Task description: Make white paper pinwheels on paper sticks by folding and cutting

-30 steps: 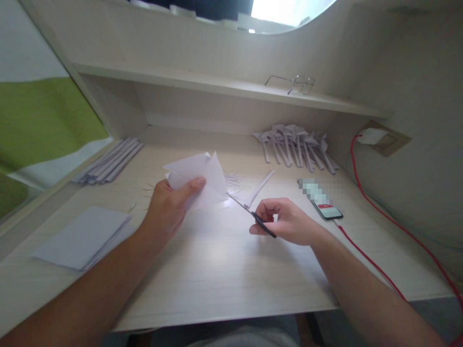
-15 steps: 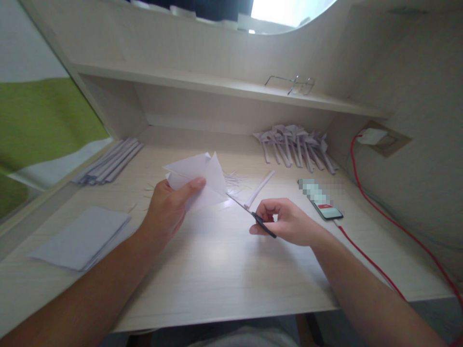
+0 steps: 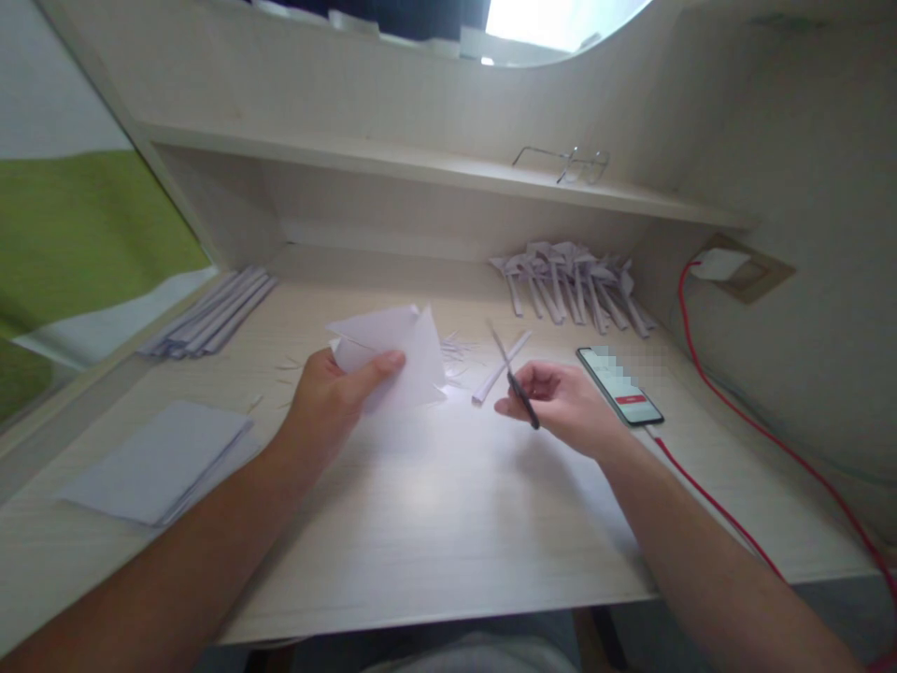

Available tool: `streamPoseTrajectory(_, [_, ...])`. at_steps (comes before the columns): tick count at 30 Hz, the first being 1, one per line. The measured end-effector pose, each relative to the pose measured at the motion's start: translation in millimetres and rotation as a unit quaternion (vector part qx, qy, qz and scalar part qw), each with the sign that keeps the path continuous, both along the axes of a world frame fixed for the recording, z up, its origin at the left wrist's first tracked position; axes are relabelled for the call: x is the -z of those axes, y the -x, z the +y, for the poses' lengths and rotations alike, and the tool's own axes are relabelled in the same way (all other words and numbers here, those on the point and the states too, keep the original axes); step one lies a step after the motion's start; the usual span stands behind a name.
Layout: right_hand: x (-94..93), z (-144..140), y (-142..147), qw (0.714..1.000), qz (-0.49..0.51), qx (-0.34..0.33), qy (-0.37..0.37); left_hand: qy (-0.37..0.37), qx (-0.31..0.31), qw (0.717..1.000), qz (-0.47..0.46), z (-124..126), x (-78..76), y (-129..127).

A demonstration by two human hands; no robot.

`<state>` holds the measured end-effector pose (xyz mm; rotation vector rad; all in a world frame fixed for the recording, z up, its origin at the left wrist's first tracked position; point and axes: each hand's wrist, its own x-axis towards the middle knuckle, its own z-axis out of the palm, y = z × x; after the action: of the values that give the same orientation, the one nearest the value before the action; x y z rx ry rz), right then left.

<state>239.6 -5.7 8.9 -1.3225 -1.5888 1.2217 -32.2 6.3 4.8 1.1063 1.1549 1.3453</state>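
My left hand (image 3: pixel 329 402) holds a folded white paper (image 3: pixel 399 350) above the middle of the desk, thumb pressed on its front face. My right hand (image 3: pixel 561 402) grips small scissors (image 3: pixel 511 374) by their dark handles, blades pointing up and away, a little to the right of the paper and apart from it. Thin paper slivers (image 3: pixel 455 353) and one folded paper strip (image 3: pixel 501 366) lie on the desk between the two hands.
A stack of white sheets (image 3: pixel 158 460) lies at the left front, folded strips (image 3: pixel 210 313) at the back left, a pile of folded paper pieces (image 3: pixel 578 285) at the back right. A phone (image 3: pixel 620 383) on a red cable (image 3: pixel 707 388) lies right; glasses (image 3: pixel 571 164) rest on the shelf.
My right hand pulled the scissors out of the paper, moved up and right, and tilted the blades upward. My left hand shifted the paper slightly right.
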Motion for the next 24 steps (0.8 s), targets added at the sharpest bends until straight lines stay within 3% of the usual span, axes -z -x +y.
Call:
streamPoseTrajectory(3, [-1.6, -1, 4, 0.992, 0.095, 0.055, -0.061, 0.063, 0.134, 0.983, 0.108, -6, -0.1, -4])
streamPoseTrajectory(6, [-0.7, -5, 11, 0.991, 0.122, 0.023, -0.056, 0.106, 0.244, 0.951, 0.158, -14, 2.1, -10])
streamPoseTrajectory(9, [4.1, -8, 14, 0.992, 0.116, -0.008, -0.042, 0.115, 0.305, 0.930, 0.168, -17, 5.8, -14])
streamPoseTrajectory(17, [7.9, -11, 18, 0.997, 0.047, -0.011, -0.056, 0.112, 0.326, 0.921, 0.183, -13, 3.5, -11])
streamPoseTrajectory(24, [8.1, -14, 24, 0.997, 0.070, -0.016, -0.043, 0.123, 0.330, 0.919, 0.176, -14, 0.6, -11])
